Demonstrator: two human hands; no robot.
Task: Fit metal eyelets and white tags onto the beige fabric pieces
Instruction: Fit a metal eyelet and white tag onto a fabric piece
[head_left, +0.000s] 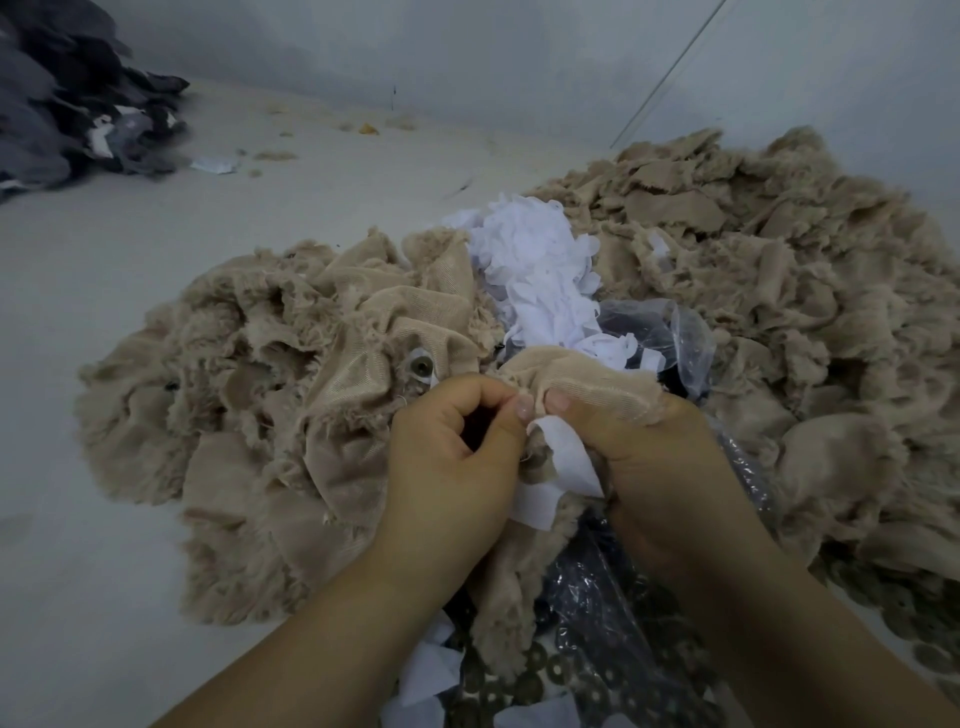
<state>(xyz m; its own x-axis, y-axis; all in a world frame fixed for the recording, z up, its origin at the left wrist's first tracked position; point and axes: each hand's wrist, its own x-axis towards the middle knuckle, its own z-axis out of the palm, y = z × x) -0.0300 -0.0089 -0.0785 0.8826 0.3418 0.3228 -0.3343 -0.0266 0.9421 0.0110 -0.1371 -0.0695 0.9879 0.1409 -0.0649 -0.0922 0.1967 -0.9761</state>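
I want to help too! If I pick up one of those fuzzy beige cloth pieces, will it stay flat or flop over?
Probably flop. The beige fabric piece droops over the right hand, and the pile lies in soft folds. It looks light, since the fingers alone lift it. The frayed, fuzzy edges may shed fluff.

The light is soft, even and rather dim, with a cool grey cast and no visible source. Shadows are faint, pooling only in fabric folds and under the hands. A clear plastic bag catches small glints. The wide lens bends the edges, and the dark fabric heap at top left is smeared and blurred.
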